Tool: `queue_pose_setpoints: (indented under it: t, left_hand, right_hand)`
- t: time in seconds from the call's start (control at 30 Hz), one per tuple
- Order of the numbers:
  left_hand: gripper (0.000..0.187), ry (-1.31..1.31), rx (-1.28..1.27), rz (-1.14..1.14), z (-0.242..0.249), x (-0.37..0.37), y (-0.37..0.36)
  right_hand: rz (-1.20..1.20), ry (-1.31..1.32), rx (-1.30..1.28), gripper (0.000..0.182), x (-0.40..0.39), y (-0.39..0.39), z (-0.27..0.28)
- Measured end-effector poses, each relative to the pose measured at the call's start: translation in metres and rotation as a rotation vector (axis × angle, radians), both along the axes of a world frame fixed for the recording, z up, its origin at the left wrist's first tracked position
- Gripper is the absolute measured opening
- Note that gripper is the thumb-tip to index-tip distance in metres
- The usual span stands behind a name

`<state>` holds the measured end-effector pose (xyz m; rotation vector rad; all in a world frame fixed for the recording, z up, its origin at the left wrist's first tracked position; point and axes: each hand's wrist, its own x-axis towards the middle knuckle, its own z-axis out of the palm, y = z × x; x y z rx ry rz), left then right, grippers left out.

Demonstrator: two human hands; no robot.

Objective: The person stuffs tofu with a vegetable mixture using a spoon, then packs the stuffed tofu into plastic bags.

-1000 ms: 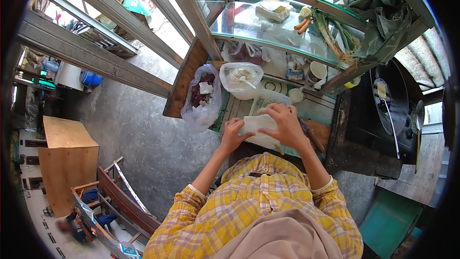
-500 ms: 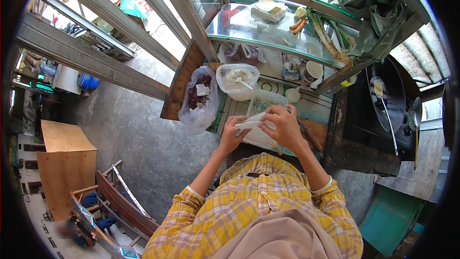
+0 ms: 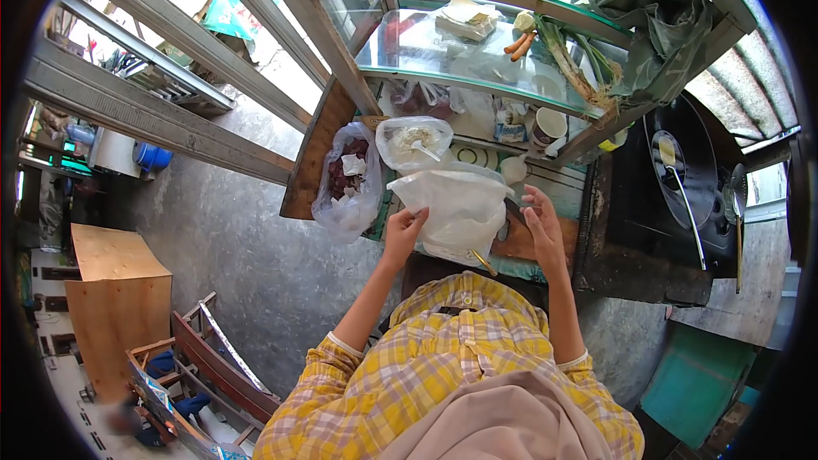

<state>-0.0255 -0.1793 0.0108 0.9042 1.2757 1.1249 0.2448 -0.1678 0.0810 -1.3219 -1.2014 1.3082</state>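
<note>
My left hand (image 3: 402, 235) pinches the left edge of a translucent plastic bag (image 3: 460, 204), which hangs spread out over the worktop. My right hand (image 3: 544, 227) is off to the right of the bag, fingers apart, with nothing seen in it. Behind the bag sits an open plastic bag of white, crumbly food (image 3: 415, 138) with a white spoon in it. To its left lies a plastic bag with dark red contents (image 3: 348, 172). The transparent container seen earlier is now hidden behind the plastic bag. A small gold-coloured handle (image 3: 484, 262) shows below the bag.
Carrots (image 3: 520, 46) and spring onions (image 3: 567, 60) lie on the glass shelf (image 3: 477, 72) above. A paper cup (image 3: 550, 125) stands underneath. On the right is a dark wok (image 3: 684, 162) with a spatula (image 3: 684, 196). A wooden bench (image 3: 221, 358) stands at lower left.
The plastic bag, earlier gathered between both hands, is now spread out and hangs from my left hand. My right hand has let go and moved right, its fingers opened.
</note>
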Motion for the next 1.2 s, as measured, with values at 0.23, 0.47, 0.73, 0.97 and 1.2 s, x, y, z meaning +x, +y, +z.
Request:
queue_pose_setpoints:
  t: [0.23,0.47,0.73,0.97,1.2]
  left_hand:
    - [0.027,-0.126,-0.341,-0.179,-0.005,-0.01,0.013]
    - [0.027,-0.161,-0.385,-0.25,0.02,-0.002,0.015]
    - [0.026,-0.225,-0.159,-0.082,0.053,-0.025,-0.004]
    - [0.034,-0.59,-0.14,0.356,0.037,-0.085,-0.007]
    - [0.031,-0.626,-0.313,0.451,-0.004,-0.139,0.016]
  right_hand:
    - [0.131,0.071,-0.013,0.062,-0.002,-0.007,-0.005]
    - [0.235,-0.025,0.074,0.077,-0.006,-0.007,0.011]
    - [0.183,0.099,0.109,0.072,-0.011,-0.008,0.016]
    - [0.176,0.126,0.01,0.066,-0.017,-0.005,-0.002]
    - [0.207,0.102,-0.071,0.061,-0.021,-0.016,-0.021]
